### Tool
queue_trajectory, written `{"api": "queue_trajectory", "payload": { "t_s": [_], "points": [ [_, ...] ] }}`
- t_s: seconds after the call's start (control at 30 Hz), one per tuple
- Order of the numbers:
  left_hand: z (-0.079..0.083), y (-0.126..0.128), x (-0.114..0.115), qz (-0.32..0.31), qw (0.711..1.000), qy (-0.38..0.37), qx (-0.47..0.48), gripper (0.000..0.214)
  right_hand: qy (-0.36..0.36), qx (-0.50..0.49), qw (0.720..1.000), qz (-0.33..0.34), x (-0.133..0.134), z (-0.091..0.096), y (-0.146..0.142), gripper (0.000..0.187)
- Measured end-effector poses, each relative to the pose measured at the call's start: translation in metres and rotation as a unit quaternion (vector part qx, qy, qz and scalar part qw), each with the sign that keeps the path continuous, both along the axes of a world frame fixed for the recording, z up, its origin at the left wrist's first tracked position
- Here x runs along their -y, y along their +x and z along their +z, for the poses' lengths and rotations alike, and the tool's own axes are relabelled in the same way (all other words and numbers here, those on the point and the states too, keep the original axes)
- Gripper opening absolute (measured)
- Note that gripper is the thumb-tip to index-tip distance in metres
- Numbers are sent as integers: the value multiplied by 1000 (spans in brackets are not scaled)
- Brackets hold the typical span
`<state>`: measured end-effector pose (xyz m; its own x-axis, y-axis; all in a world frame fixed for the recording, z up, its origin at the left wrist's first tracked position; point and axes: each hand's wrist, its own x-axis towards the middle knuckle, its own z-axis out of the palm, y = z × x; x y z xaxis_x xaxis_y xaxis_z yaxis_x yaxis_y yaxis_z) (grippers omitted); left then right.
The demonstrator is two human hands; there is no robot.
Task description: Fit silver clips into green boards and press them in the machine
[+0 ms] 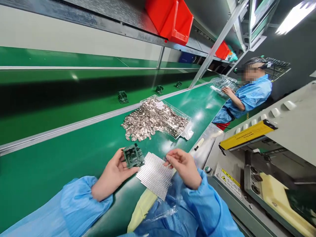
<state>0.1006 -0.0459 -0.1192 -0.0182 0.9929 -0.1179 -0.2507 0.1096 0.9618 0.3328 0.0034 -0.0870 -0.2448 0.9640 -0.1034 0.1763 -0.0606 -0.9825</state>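
Observation:
My left hand (115,172) is closed around the edge of a green circuit board assembly (134,156), holding it up over the bench. Just right of the board lies a silvery sheet (156,174) with fine ridged rows, jutting past the bench's front edge. Over the sheet's right side, my right hand (181,164) has its thumb and fingers pinched together; whatever they hold is too small to make out. Beyond both hands, a heap of small metal pieces (145,121) spills out of a clear tray (184,116) onto the green bench.
A machine (237,174) with a yellow bar (248,135) stands at the right. Several board assemblies, one a dark green board (122,97), sit on the strip behind the rail. A red bin (170,21) rests on the shelf overhead. A co-worker (251,92) works farther along.

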Motion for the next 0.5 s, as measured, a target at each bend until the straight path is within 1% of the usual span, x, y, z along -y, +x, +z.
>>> {"api": "queue_trajectory", "payload": {
  "t_s": [0.07, 0.13, 0.23, 0.3, 0.33, 0.4, 0.5],
  "points": [
    [5, 27, -3, -56, 997, -2, 46, 50, -7, -30, 998, -49, 32, -2, 12, 27],
    [5, 51, -4, -100, 992, -5, 82, 52, -5, -57, 993, -108, 60, -9, 19, 26],
    [-1, 72, 1, -122, 987, 9, 102, 56, -23, -117, 977, -176, 88, -22, 21, 24],
    [-6, 77, 6, -139, 985, 26, 97, 53, -41, -145, 970, -192, 97, -28, 18, 23],
    [-9, 77, 8, -153, 983, 36, 91, 51, -39, -144, 969, -195, 99, -30, 15, 22],
    [-12, 73, 12, -177, 980, 54, 76, 46, 0, -116, 973, -199, 100, -32, 9, 18],
    [-14, 68, 15, -192, 977, 73, 52, 41, 87, -55, 972, -212, 95, -34, -3, 11]
  ]
}}
